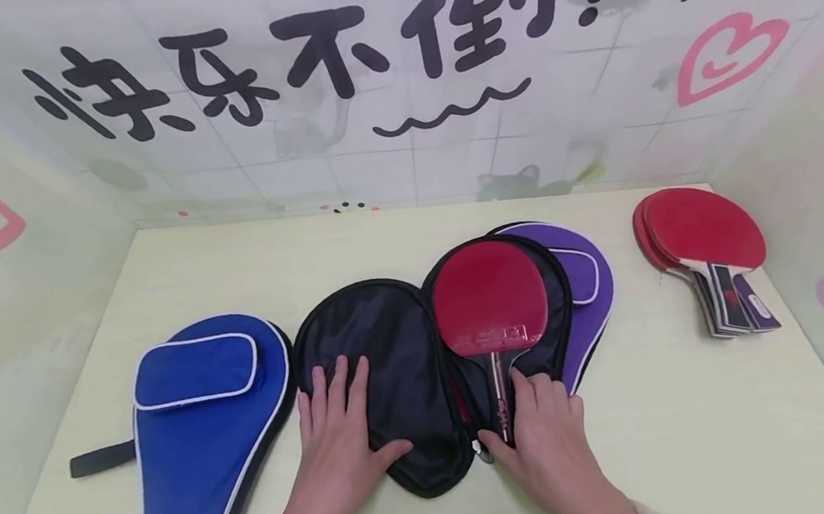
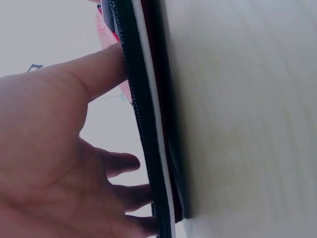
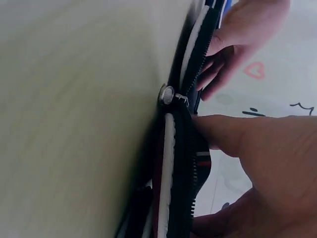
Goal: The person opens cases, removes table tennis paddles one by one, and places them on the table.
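A zippered paddle case lies unfolded in the head view, its black lining [image 1: 393, 359] facing up. On its right half rests a red table tennis paddle [image 1: 490, 299], blade away from me, dark handle towards me. My right hand [image 1: 550, 422] has its thumb and fingers on either side of the handle. My left hand [image 1: 340, 432] lies with spread fingers on the case's left half. In the left wrist view, its thumb [image 2: 106, 69] touches the zippered edge [image 2: 143, 114]. A metal zipper pull [image 3: 168, 94] hangs at the fold, close to the right thumb [image 3: 223, 131].
Left of the unfolded case lies a blue paddle case [image 1: 204, 430] with white piping and a black strap [image 1: 102, 460]. A purple case [image 1: 590, 272] sits partly under the right half. Several stacked red paddles [image 1: 707, 230] lie at the right, near the wall.
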`<state>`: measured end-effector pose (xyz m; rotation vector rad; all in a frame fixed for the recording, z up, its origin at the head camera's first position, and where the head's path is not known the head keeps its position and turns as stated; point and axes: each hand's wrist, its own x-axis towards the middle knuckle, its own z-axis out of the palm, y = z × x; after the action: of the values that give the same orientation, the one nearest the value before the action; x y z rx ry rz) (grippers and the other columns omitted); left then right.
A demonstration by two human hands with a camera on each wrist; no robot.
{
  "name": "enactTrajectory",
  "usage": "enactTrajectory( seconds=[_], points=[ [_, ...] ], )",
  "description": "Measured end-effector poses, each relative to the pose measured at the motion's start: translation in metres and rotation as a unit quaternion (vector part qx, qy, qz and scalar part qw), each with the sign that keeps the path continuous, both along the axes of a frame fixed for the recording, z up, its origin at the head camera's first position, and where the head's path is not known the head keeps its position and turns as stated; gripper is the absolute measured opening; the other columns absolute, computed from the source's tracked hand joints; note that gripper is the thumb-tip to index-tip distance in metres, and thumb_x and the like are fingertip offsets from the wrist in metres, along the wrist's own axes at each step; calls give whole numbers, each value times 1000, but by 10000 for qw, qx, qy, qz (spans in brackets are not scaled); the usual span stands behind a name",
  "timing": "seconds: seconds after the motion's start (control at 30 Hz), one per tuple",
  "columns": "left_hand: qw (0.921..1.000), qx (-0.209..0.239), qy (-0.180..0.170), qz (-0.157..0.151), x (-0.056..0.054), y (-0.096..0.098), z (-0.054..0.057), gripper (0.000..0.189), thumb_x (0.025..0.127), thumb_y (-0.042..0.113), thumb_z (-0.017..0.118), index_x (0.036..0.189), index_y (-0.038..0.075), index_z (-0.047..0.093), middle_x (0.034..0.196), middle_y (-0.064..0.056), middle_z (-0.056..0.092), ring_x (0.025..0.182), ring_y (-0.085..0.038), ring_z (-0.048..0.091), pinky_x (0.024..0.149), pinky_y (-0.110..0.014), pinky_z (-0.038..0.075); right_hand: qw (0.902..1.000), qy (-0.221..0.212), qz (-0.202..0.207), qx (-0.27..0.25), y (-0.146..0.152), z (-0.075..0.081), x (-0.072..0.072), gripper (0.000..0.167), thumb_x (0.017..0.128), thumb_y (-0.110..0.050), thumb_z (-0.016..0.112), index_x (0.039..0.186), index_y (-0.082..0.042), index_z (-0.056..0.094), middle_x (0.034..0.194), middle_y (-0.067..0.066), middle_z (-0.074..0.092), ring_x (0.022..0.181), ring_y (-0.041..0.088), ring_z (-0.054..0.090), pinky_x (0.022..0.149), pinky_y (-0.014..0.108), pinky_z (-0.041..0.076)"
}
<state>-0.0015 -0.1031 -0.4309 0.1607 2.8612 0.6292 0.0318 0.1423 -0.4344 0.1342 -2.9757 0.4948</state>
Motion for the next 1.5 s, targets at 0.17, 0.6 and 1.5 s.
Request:
enactTrajectory(
  seconds=[0.17, 0.6, 1.5],
  points=[
    [10000, -3, -50, -12, -1, 1, 1, 118, 74, 48, 89, 164, 15, 20, 170, -22, 17, 157, -50, 4, 123, -70, 3, 9985, 241, -44, -491, 6, 3, 0, 69, 78, -16, 80, 134, 14, 53, 111, 21, 58, 99, 33, 54, 81, 44, 45],
    [10000, -42, -62, -4, -1, 1, 1, 118, 74, 48, 89, 164, 15, 20, 170, -22, 16, 157, -51, 4, 123, -70, 3, 9953, 777, 81, -579, 11, -3, -10, 64, 81, -6, 79, 133, 18, 51, 105, 25, 56, 93, 34, 56, 79, 46, 51],
    [9996, 22, 273, 73, -2, -3, 3, 109, 78, 41, 88, 163, 13, 25, 168, -22, 24, 157, -50, 10, 125, -67, 12, 9696, 240, -1685, -1758, 201, 60, -49, 52, 99, -13, 58, 148, 1, 49, 93, 10, 61, 61, -1, 44, 50, 19, 40]
  ],
)
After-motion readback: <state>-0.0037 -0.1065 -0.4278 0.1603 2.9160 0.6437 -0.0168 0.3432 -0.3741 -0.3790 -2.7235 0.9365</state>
